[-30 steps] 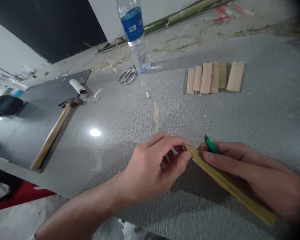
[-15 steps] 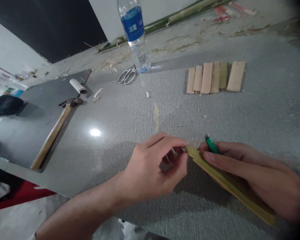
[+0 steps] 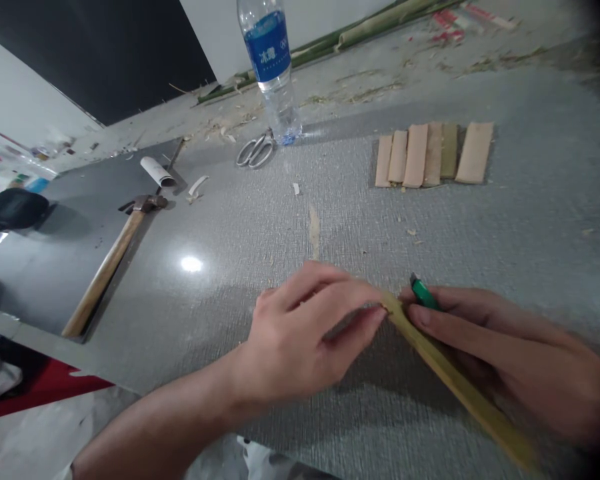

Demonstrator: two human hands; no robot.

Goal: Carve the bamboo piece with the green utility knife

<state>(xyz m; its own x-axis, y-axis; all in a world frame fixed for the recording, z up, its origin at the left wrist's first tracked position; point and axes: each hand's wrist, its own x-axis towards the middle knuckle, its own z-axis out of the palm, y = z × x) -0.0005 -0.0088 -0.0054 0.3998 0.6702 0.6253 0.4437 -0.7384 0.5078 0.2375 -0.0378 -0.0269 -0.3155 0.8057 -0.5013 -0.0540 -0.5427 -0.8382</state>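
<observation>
A yellow-green bamboo strip (image 3: 445, 363) slants from the middle down to the lower right, above the grey table. My left hand (image 3: 300, 327) pinches its upper end between thumb and fingertips. My right hand (image 3: 510, 347) is closed around the strip with the thumb along its face. A green utility knife (image 3: 425, 293) is also in my right hand, its short blade tip pointing up and away. The rest of the knife is hidden by the fingers. The strip's lower end is slightly blurred.
Several cut bamboo pieces (image 3: 417, 155) lie in a row at the back right. A water bottle (image 3: 275, 73) stands at the back beside scissors (image 3: 255, 151). To the left lie a hammer (image 3: 111, 265) and a white tube (image 3: 157, 172). Bamboo poles (image 3: 370, 30) lie along the wall.
My left hand has moved slightly right, and its fingertips have closed over the strip's end. The strip has turned, its lower end swinging down and to the left.
</observation>
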